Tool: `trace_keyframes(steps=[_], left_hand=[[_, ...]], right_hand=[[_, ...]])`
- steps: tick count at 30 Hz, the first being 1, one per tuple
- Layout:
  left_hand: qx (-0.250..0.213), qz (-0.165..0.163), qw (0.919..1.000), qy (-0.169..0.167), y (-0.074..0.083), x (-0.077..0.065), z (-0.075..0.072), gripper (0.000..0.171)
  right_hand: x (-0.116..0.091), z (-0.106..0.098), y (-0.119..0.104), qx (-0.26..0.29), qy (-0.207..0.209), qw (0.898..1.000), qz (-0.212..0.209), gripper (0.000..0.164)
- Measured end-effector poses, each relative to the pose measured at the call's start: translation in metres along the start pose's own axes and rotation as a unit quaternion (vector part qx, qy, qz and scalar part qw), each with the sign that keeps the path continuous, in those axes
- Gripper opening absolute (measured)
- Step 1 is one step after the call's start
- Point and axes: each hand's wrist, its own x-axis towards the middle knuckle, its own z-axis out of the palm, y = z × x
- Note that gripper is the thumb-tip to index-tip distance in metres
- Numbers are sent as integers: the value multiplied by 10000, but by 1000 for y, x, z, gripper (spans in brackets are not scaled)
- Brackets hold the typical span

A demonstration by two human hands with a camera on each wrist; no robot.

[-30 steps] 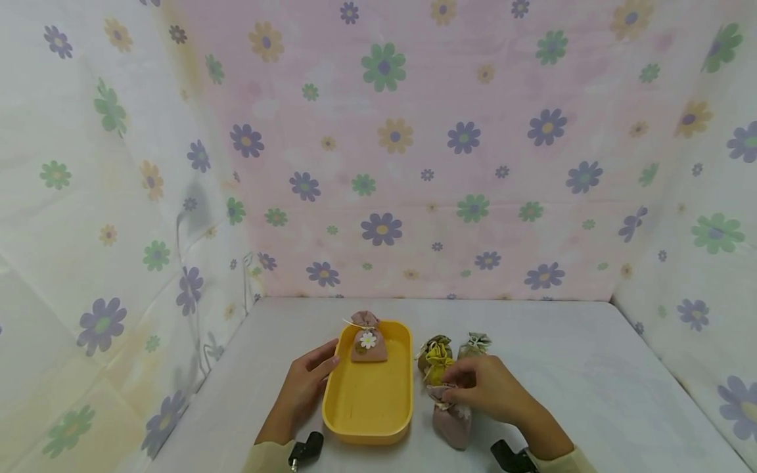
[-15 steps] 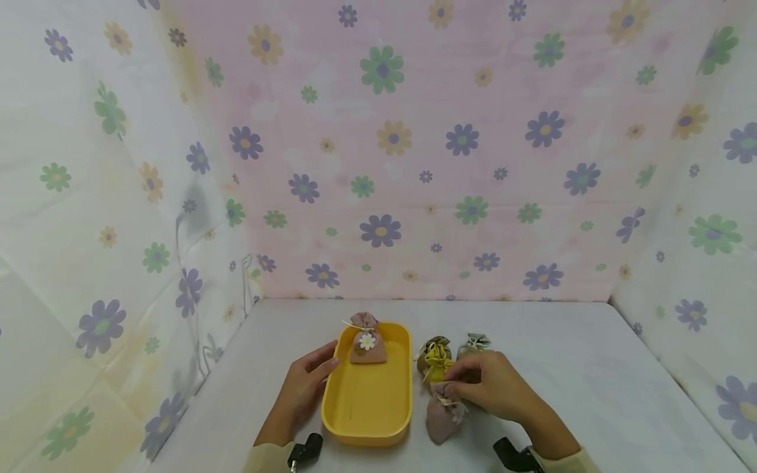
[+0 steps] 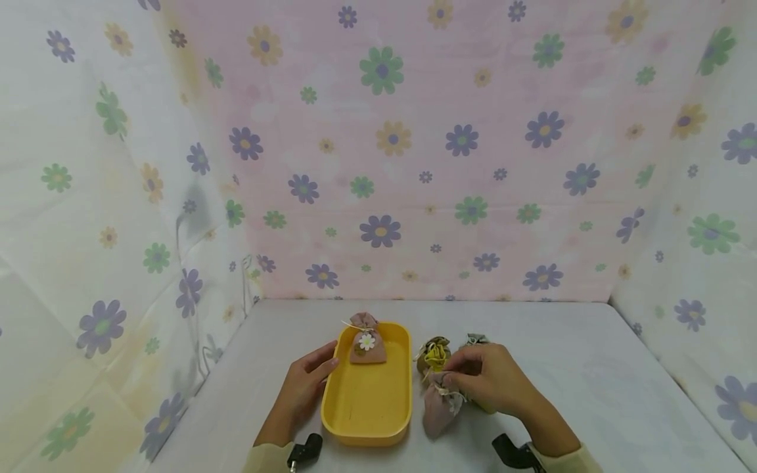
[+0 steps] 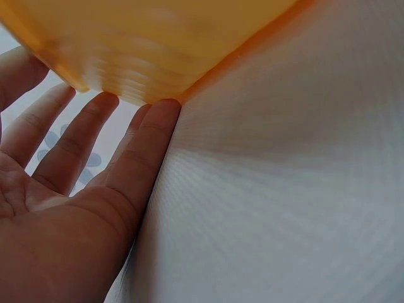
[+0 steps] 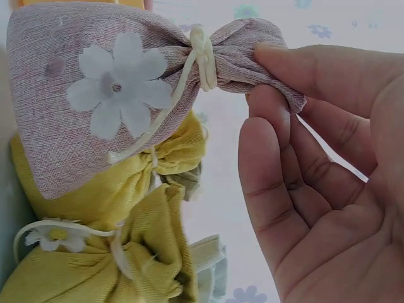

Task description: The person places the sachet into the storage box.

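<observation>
The pink pouch (image 3: 439, 415) extends nearward and left from my right hand (image 3: 495, 382), which pinches its top, just right of the tray (image 3: 367, 407). My left hand (image 3: 303, 382), fingers extended, touches the tray's left side. A yellow pouch (image 3: 436, 357) sits beyond.

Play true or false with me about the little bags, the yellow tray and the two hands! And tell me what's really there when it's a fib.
1. The right hand pinches the gathered top of a pink bag. True.
2. The left hand touches the yellow tray. True.
3. Three bags sit in the yellow tray. False: only one daisy sack is there, at the far end.
4. The pinched pink bag has a red flower. False: it has a white flower.
5. A yellow bag shows in the right wrist view. True.
6. The pinched pink bag is inside the yellow tray. False: it is outside, to the tray's right.
</observation>
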Motion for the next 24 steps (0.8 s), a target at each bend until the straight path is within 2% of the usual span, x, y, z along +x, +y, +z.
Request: trace_keyframes(steps=[10, 24], left_hand=[[59, -10, 10000, -26, 0, 0, 1, 51], [29, 204, 9997, -138, 0, -2, -1, 53]], right_hand=[[6, -6, -9, 10, 134, 9996, -240, 6], [21, -11, -26, -213, 386, 9976, -534, 5]])
